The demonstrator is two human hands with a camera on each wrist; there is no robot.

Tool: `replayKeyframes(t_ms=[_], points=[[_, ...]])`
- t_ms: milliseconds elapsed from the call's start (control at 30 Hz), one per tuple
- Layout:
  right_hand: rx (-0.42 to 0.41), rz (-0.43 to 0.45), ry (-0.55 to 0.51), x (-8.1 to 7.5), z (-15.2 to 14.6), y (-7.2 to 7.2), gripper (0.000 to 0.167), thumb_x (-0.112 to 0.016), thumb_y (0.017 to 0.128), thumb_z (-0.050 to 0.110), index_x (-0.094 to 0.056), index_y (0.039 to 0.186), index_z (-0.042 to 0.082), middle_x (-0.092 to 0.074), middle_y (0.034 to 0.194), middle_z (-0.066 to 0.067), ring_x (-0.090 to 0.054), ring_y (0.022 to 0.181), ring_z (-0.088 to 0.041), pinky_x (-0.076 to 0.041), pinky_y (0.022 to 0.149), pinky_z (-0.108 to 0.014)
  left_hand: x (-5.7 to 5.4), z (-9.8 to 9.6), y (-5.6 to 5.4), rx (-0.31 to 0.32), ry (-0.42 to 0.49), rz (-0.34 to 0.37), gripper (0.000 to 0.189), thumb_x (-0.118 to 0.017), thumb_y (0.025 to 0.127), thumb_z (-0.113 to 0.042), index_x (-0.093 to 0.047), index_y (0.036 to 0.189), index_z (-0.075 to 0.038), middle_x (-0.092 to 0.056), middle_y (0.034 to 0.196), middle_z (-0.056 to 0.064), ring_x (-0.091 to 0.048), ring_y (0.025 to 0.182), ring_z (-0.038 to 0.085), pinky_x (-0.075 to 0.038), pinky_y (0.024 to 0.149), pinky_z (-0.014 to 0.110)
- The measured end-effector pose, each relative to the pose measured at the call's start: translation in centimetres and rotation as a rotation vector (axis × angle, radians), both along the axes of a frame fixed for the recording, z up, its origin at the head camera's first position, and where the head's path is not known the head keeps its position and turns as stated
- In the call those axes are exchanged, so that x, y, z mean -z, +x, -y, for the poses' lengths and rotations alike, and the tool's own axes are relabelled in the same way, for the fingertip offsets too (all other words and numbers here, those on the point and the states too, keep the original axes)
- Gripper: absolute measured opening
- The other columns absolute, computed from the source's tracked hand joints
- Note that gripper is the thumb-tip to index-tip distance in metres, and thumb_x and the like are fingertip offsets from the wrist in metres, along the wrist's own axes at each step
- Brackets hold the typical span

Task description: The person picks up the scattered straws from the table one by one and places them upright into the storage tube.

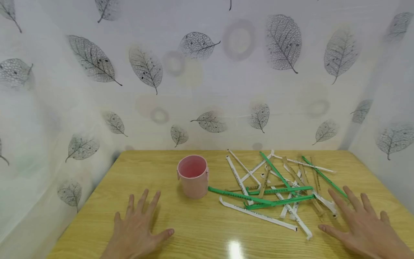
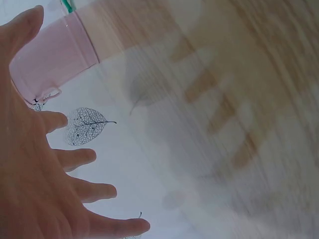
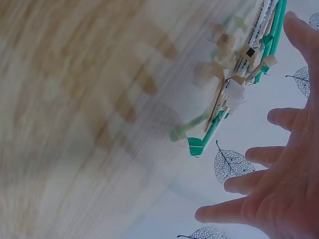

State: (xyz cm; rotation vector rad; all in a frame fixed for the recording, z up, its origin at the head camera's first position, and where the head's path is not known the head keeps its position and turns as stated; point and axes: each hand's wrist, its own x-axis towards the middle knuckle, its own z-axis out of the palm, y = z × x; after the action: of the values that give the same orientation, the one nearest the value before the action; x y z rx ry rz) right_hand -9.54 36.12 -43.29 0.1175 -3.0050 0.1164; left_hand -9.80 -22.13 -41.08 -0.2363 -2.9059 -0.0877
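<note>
My left hand [image 1: 137, 226] is spread with straight fingers at the front left, holding nothing. It is nearest to a small pink bucket [image 1: 194, 185], which stands upright with little handles at its sides. In the left wrist view the bucket [image 2: 55, 55] shows behind the thumb. On the right, my right hand [image 1: 365, 223] is also spread and holds nothing. Beside it lies a loose, crossing pile of slim wrapped straws in printed green [image 1: 229, 195], white [image 1: 258, 215] and brown [image 1: 265, 181] wrappers. The right wrist view shows a green straw [image 3: 214, 129] past the fingers.
A wooden table [image 1: 145, 172] carries everything. Behind it and at both sides hangs pale cloth [image 1: 207, 82] printed with grey leaves. The bucket stands just left of the pile, and one green straw's end reaches close to its base. A bright reflection lies on the front tabletop.
</note>
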Motion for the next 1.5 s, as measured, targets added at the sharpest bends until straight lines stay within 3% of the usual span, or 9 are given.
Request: replayKeyframes(t_ms=[200, 300, 433, 533, 600, 800, 1000, 1300, 1500], points=[[-0.021, -0.041, -0.012, 0.2, -0.3, 0.0, 0.107, -0.068, 0.087, 0.066, -0.013, 0.165, 0.019, -0.022, 0.161, -0.036, -0.027, 0.129, -0.075, -0.022, 0.084, -0.095, 0.1, -0.2, -0.1, 0.0, 0.018, 0.001, 0.106, -0.06, 0.075, -0.087, -0.038, 0.158, -0.025, -0.04, 0.161, 0.018, -0.038, 0.14, 0.061, -0.037, 0.088, 0.088], [-0.101, -0.164, -0.056, -0.1, 0.2, -0.2, 0.094, -0.077, 0.084, 0.055, -0.035, 0.159, 0.017, -0.042, 0.152, -0.03, -0.044, 0.125, -0.063, -0.036, 0.08, -0.086, 0.0, -0.3, -0.3, 0.006, 0.043, -0.012, 0.104, -0.062, 0.077, -0.085, -0.038, 0.158, -0.025, -0.041, 0.16, 0.018, -0.04, 0.14, 0.059, -0.039, 0.088, 0.086], [-0.292, -0.369, -0.157, -0.8, 1.5, -1.3, 0.062, -0.09, 0.074, 0.029, -0.068, 0.129, 0.014, -0.064, 0.128, -0.013, -0.061, 0.109, -0.031, -0.056, 0.078, -0.047, -0.9, -0.6, -1.3, 0.041, 0.133, -0.046, 0.097, -0.066, 0.081, -0.077, -0.039, 0.158, -0.024, -0.046, 0.157, 0.018, -0.047, 0.137, 0.054, -0.049, 0.082, 0.077], [-0.462, -0.477, -0.236, -1.1, 3.4, -2.5, 0.048, -0.093, 0.065, 0.012, -0.076, 0.11, 0.013, -0.07, 0.11, -0.002, -0.064, 0.093, -0.01, -0.052, 0.069, -0.018, -1.9, -1.0, -2.8, 0.073, 0.277, -0.052, 0.089, -0.069, 0.086, -0.068, -0.04, 0.157, -0.023, -0.046, 0.156, 0.014, -0.05, 0.137, 0.046, -0.053, 0.086, 0.07], [-0.566, -0.497, -0.287, -1.2, 5.0, -3.3, 0.041, -0.092, 0.065, 0.008, -0.077, 0.103, 0.013, -0.071, 0.103, 0.0, -0.064, 0.087, -0.004, -0.047, 0.066, -0.008, -2.4, -1.4, -3.9, 0.102, 0.387, -0.064, 0.082, -0.072, 0.089, -0.059, -0.042, 0.155, -0.022, -0.047, 0.155, 0.012, -0.051, 0.137, 0.042, -0.052, 0.093, 0.068], [-0.727, -0.417, -0.357, -1.4, 9.3, -4.9, 0.039, -0.089, 0.071, 0.005, -0.076, 0.107, 0.016, -0.072, 0.101, 0.004, -0.065, 0.079, -0.003, -0.046, 0.063, -0.008, -2.9, -3.3, -7.7, 0.211, 0.618, -0.106, 0.074, -0.079, 0.089, -0.037, -0.047, 0.152, -0.013, -0.053, 0.148, 0.013, -0.054, 0.133, 0.037, -0.052, 0.1, 0.059], [-0.768, -0.367, -0.352, -1.3, 11.5, -5.7, 0.039, -0.089, 0.074, 0.008, -0.075, 0.11, 0.015, -0.072, 0.104, 0.004, -0.064, 0.078, 0.001, -0.046, 0.063, -0.006, -2.6, -5.0, -10.2, 0.253, 0.715, -0.023, 0.081, -0.081, 0.087, -0.04, -0.044, 0.153, -0.008, -0.05, 0.15, 0.014, -0.053, 0.134, 0.034, -0.054, 0.101, 0.053], [-0.755, -0.28, -0.291, -1.2, 12.2, -6.6, 0.033, -0.087, 0.077, 0.008, -0.076, 0.108, 0.014, -0.076, 0.099, 0.005, -0.065, 0.081, -0.003, -0.055, 0.064, -0.018, -2.3, -6.2, -11.0, 0.255, 0.795, 0.048, 0.085, -0.085, 0.083, -0.041, -0.046, 0.152, -0.009, -0.05, 0.147, 0.014, -0.058, 0.128, 0.033, -0.061, 0.092, 0.043], [-0.793, -0.315, -0.338, -1.3, 12.2, -7.3, 0.037, -0.087, 0.07, -0.002, -0.074, 0.103, 0.013, -0.075, 0.094, 0.005, -0.068, 0.081, -0.007, -0.054, 0.066, -0.014, -2.1, -6.5, -11.2, 0.255, 0.774, 0.071, 0.089, -0.087, 0.08, -0.044, -0.046, 0.151, -0.01, -0.051, 0.141, 0.011, -0.059, 0.122, 0.03, -0.059, 0.087, 0.035]])
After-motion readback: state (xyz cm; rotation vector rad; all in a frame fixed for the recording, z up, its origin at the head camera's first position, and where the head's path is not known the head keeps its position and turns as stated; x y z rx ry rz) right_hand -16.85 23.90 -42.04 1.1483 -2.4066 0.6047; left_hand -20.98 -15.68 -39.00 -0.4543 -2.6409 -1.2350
